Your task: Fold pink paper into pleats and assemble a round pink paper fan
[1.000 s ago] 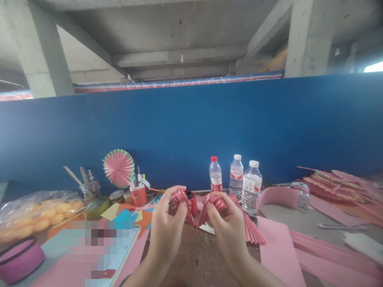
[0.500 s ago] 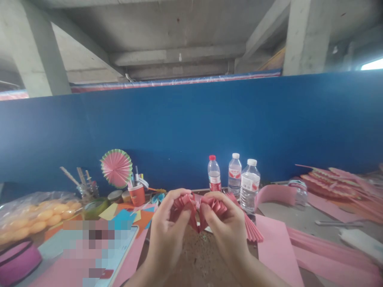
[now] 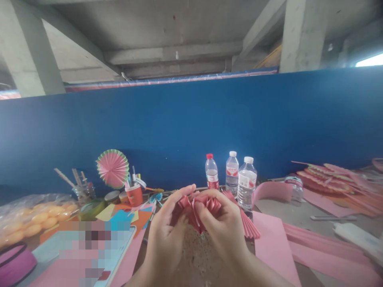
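Between my two hands is a pink pleated paper (image 3: 194,214), its folds bunched together and pointing down in the middle. My right hand (image 3: 226,223) pinches it, thumb on the near side and fingers curled behind. My left hand (image 3: 166,227) wraps round the paper's left side; its thumb tip is partly hidden among the folds. Just right of my right hand lies another pleated pink strip (image 3: 250,226), fanned out at its lower end. A flat pink sheet (image 3: 273,243) is beside that strip.
Three plastic bottles stand behind my hands, including a red-capped bottle (image 3: 212,173). At left are an orange cup (image 3: 134,195) of pens, a round paper fan (image 3: 112,168), a tablet (image 3: 121,255) and bagged orange balls (image 3: 40,217). A blue partition (image 3: 179,127) rises behind.
My hands have drawn closer together, squeezing the paper's folds into a tighter bunch. My left thumb has moved down and inward. The whole view has shifted slightly.
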Tool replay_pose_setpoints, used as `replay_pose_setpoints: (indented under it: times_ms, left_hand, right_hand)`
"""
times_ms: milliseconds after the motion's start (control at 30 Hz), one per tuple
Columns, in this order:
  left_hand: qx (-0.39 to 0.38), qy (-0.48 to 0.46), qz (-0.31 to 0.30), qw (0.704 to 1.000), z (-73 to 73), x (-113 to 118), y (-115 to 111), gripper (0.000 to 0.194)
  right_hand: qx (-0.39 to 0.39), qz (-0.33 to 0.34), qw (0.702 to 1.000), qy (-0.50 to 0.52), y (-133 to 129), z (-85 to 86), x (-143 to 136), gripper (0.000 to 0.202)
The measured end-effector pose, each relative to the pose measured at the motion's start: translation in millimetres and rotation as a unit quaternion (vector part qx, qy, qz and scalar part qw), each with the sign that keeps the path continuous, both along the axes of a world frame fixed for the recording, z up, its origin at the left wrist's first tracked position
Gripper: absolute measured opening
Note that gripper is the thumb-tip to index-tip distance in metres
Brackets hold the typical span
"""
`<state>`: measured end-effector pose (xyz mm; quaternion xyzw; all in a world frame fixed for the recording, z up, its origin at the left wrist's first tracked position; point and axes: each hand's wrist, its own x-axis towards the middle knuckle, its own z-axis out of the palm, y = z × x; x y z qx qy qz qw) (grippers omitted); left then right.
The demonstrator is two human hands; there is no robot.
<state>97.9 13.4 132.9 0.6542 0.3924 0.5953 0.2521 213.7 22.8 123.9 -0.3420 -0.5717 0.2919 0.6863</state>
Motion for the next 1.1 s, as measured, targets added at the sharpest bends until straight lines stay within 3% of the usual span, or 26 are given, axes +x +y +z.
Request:
replay_pose_setpoints:
  times_ms: [233,400,533,667,767,900,1033,1100]
  left_hand:
    - [-0.015,-0.030,-0.060,0.998,-4.1,1,-1,0.038]
    - [-0.023,-0.168,-0.111,0.979,-6.7,1,4,0.038]
    - [0.049,-0.299,-0.081,0.950,-2.7,-3,14,0.031]
    - [0.095,-0.366,-0.038,0.925,3.4,-9,20,0.027]
    - [0.111,-0.401,-0.021,0.909,6.6,-14,22,0.026]
    - [0.107,-0.435,-0.027,0.894,6.3,-21,28,0.027]
    - [0.045,-0.442,-0.116,0.888,0.0,-28,42,0.023]
    - [-0.013,-0.447,-0.149,0.882,-3.2,-33,50,0.017]
  right_hand:
    - [0.031,-0.035,0.997,-0.061,-1,-2.5,3,0.008]
    - [0.053,0.000,0.996,-0.068,-1,-0.8,5,0.010]
    - [0.071,-0.015,0.996,-0.046,4,-3.1,5,0.034]
    - [0.042,0.002,0.999,-0.031,15,-10.1,4,0.056]
    - [0.004,0.066,0.998,-0.018,21,-13.2,2,0.058]
    - [-0.032,0.206,0.978,0.023,22,-14.0,1,0.046]
    - [0.020,0.340,0.939,0.051,21,-19.1,2,0.053]
    - [0.046,0.363,0.929,0.057,22,-22.2,2,0.046]
